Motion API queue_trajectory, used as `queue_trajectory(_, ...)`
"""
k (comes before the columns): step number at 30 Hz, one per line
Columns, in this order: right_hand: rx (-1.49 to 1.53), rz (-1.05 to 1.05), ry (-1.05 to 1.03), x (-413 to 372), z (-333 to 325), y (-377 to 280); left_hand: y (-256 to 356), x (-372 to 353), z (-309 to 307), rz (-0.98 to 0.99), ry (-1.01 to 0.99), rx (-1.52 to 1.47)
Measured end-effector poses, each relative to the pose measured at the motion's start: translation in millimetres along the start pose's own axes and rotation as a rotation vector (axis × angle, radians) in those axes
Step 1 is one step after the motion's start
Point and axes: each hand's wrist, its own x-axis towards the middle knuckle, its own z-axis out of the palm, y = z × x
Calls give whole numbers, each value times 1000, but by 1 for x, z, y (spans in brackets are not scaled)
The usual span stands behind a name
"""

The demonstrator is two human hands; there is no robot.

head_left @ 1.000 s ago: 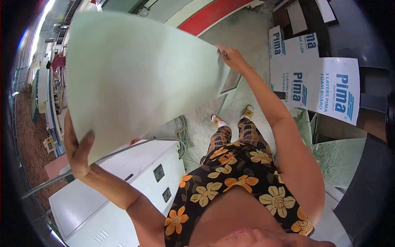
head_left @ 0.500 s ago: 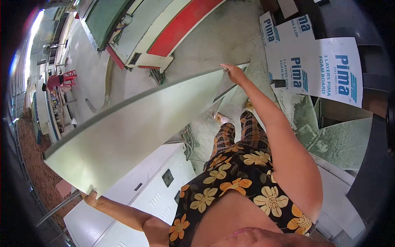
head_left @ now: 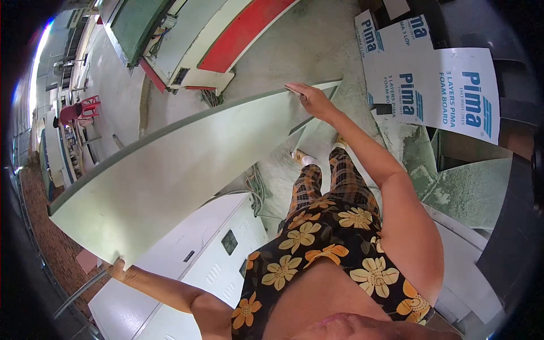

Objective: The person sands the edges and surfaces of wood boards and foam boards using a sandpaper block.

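Note:
A long, pale flat panel (head_left: pixel 175 161) with a dark upper edge slants across the view in front of my body, its far end up and to the right. My left hand (head_left: pixel 118 269) grips its near lower corner, thumb on the face and the other fingers mostly hidden behind. Near the far end, my right hand (head_left: pixel 313 102) holds the top edge, with its fingers laid over the rim. Below that hand, a narrow pale strip or second board shows behind the panel, partly hidden.
A white metal cabinet (head_left: pixel 187 255) with vents stands below the panel. Beyond is a red-and-white machine (head_left: pixel 238 34). Printed foam-board sheets (head_left: pixel 430 85) lie at right above a dusty greenish surface (head_left: pixel 476 192). Cables (head_left: pixel 256 190) lie near my feet. A red stool (head_left: pixel 89 106) stands far left.
The panel has shifted slightly left in view, its near end most. My right hand has moved a little left along the top edge, its fingers reaching further over it. My left hand keeps its corner.

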Motion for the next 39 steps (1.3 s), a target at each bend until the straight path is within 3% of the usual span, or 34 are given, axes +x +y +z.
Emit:
queue_trajectory(2, -39, 32, -13, 4, 3, 21, -2, 4, -3, 8, -6, -3)
queue_trajectory(5, -143, 300, -160, 7, 9, 85, -3, 9, -6, 15, -10, -3)
queue_trajectory(8, -37, 226, -231, 21, 9, 78, -2, 12, -9, 7, -17, 8)
queue_trajectory(11, 138, -6, -214, 29, -7, 9, -4, 10, -16, -14, -1, 58)
queue_trajectory(15, -57, -97, -266, 44, -5, 8, -3, 9, -62, -114, 32, 317)
queue_trajectory(17, -103, -79, -317, 47, -5, 10, 11, 22, -26, -258, 110, 542)
queue_trajectory(19, -96, -59, -341, 42, -12, 7, 38, 54, 78, -483, 202, 733)
queue_trajectory(22, -106, -34, -367, 27, -16, -4, 36, 68, 110, -512, 210, 904)
queue_trajectory(23, -114, -25, -374, 22, -18, -8, 32, 68, 128, -421, 283, 1017)
queue_trajectory(26, -83, -62, -297, 0, -10, -2, 6, 61, 114, -238, 428, 994)
queue_trajectory(29, -127, 15, -379, -12, -20, -17, -8, 51, 76, -149, 326, 844)
queue_trajectory(35, -83, 35, -311, -29, -35, -29, -5, 33, 113, -101, 434, 785)
queue_trajectory(39, -176, 5, -312, -19, -50, -33, -33, 15, 90, -184, 488, 834)
